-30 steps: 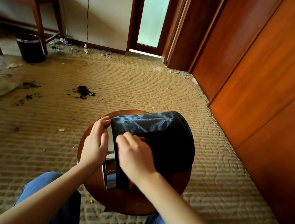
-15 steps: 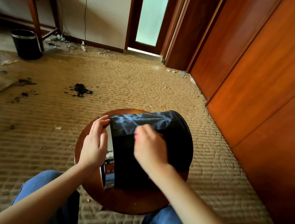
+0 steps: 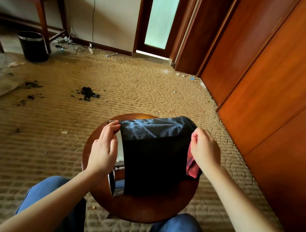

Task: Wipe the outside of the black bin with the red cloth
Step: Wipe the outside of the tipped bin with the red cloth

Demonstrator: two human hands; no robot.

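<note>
right hand [image 3: 204, 152] slid rightward, red cloth [image 3: 192, 167] emerged

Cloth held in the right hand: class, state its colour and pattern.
Red cloth with darker checked lines; head view shows it best.
</note>
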